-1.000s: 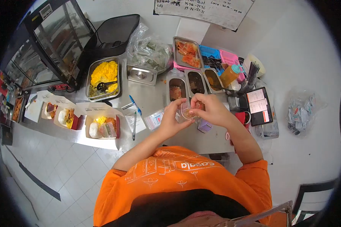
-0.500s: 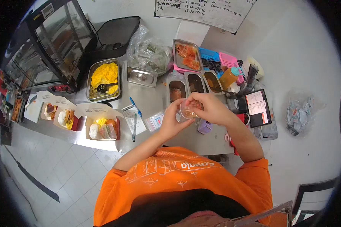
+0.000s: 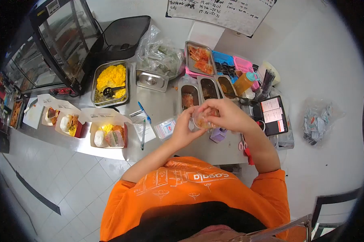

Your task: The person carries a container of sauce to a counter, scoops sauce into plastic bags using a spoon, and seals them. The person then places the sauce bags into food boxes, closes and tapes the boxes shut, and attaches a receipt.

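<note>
My left hand (image 3: pixel 185 131) curls around a small clear plastic cup (image 3: pixel 198 120) from the left, above the counter's front part. Reddish-orange food shows inside the cup. From the right, my right hand (image 3: pixel 224 115) closes its fingers on the cup's rim; whether it also pinches a lid or some of the food I cannot tell. Just beyond the hands stand narrow metal pans, one with reddish food (image 3: pixel 188 99) and one with dark contents (image 3: pixel 208 86). A purple box (image 3: pixel 218 135) sits under my right hand, partly covered by it.
Open meal boxes (image 3: pixel 108 139) with rice, egg and other food line the left. Behind them is a metal tray (image 3: pixel 127 90) of yellow egg with a black spoon. Pens (image 3: pixel 143 135), red scissors (image 3: pixel 246 151), a tablet (image 3: pixel 275 115) and a sauce bottle (image 3: pixel 245 83) lie around.
Both hands stay at the cup in nearly the same place. My right fingers have shifted slightly on it, and the red scissors show more beside my right forearm.
</note>
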### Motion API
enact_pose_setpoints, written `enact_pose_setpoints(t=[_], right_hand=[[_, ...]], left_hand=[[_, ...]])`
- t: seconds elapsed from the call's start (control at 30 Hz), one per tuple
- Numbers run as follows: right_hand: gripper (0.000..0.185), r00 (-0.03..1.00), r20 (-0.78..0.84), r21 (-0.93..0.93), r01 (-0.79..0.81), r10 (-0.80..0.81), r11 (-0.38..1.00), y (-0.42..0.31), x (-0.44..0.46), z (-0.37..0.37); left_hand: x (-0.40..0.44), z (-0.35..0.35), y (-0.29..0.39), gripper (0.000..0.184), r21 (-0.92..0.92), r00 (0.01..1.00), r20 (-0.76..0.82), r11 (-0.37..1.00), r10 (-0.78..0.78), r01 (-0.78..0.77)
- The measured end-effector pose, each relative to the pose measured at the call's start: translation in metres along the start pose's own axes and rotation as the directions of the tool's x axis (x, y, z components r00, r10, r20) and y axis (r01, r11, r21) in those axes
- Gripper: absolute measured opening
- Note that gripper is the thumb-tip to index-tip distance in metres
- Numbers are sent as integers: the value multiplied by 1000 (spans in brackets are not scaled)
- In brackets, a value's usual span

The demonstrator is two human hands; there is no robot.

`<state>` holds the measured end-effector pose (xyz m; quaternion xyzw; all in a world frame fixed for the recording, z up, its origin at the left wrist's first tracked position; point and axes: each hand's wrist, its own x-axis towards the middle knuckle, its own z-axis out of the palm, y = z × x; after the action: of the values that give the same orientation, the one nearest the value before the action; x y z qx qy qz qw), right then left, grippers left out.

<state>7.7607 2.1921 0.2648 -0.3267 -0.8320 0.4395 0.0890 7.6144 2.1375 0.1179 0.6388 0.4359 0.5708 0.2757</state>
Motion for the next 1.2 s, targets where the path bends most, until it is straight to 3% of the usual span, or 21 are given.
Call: enact_pose_setpoints(t=[0.1, 0.2, 0.4, 0.5, 0.6, 0.7, 0.8, 0.9, 1.0, 1.1, 1.2], right_hand=[[26, 991, -103, -121, 68, -81, 990, 4, 2, 7], [27, 983, -53, -320, 150, -175, 936, 9, 4, 8], [27, 979, 117, -269, 191, -165, 944, 8, 5, 11], [22, 985, 96, -231, 162, -143, 959, 4, 8, 15], [17, 953, 66, -272, 301, -295, 914, 2, 10, 19], [13, 991, 52, -337, 133, -122, 932, 5, 10, 20], [16, 986, 122, -452, 159, -116, 878, 11, 13, 21], [17, 962, 25, -409, 259, -273, 875, 14, 16, 23], [17, 981, -15, -295, 181, -194, 938, 13, 16, 22], [18, 995, -95, 60, 16, -10, 998, 22, 11, 16], [27, 993, -88, 358, -37, 73, 933, 38, 3, 14]], left_hand=[[-3, 2, -1, 71, -3, 999, -31, 1000, 9, -9], [-3, 1, -6, 69, -51, 1000, -26, 999, 12, -13], [-4, -7, 0, 70, -15, 993, 84, 996, -84, 86], [-4, -7, -2, 71, -30, 997, 63, 998, -55, 57], [-4, -13, -1, 70, 85, 998, 55, 996, -6, 1], [-3, -14, 5, 71, 127, 995, 69, 990, -73, 63], [-1, -12, -1, 71, 122, 997, 81, 992, -3, -7], [0, -12, -4, 71, 119, 998, 61, 993, 6, -13], [5, -15, 0, 72, 134, 994, 106, 991, -33, 19], [7, -12, -1, 70, 143, 989, -6, 979, 148, -146], [9, -17, 3, 73, 103, 995, -26, 990, 101, -98]])
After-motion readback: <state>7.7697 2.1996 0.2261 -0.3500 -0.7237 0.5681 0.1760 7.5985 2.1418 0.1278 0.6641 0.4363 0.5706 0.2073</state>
